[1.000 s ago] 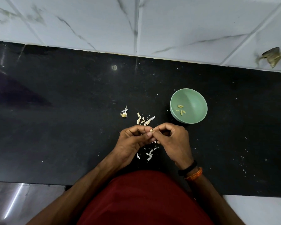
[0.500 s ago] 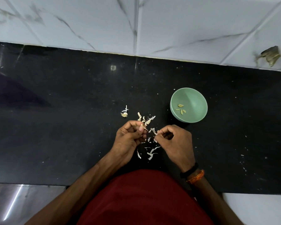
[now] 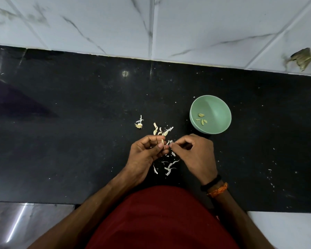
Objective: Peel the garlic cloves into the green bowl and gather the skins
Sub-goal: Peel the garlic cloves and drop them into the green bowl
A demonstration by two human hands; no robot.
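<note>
1. Head view: the left hand [image 3: 145, 155] pinches a small garlic clove [image 3: 163, 143] between thumb and curled fingers, holding it upright above the black counter [image 3: 79, 141].
2. The right hand [image 3: 194, 155] sits just beside it, fingers curled, thumb and forefinger pinched together at the clove's side; whatever they hold is too small to make out, probably a bit of skin.
3. Loose skins [image 3: 169, 168] lie on the counter under and between the two hands, partly hidden by the fingers.
4. A few unpeeled cloves [image 3: 161, 131] lie just beyond the left hand's fingers, and a root stub [image 3: 139, 125] sits a little further left.
5. The green bowl [image 3: 215, 106] stands on the counter beyond the right hand, near but apart, with four peeled cloves [image 3: 201, 119] inside.
6. A black band [image 3: 210, 182] and an orange thread [image 3: 218, 190] circle the right wrist.
7. A red shirt [image 3: 162, 221] fills the bottom of the view, covering the counter's near edge.
8. White marbled tiles [image 3: 187, 27] back the counter, with a brown stain [image 3: 302, 58] at the far right.
</note>
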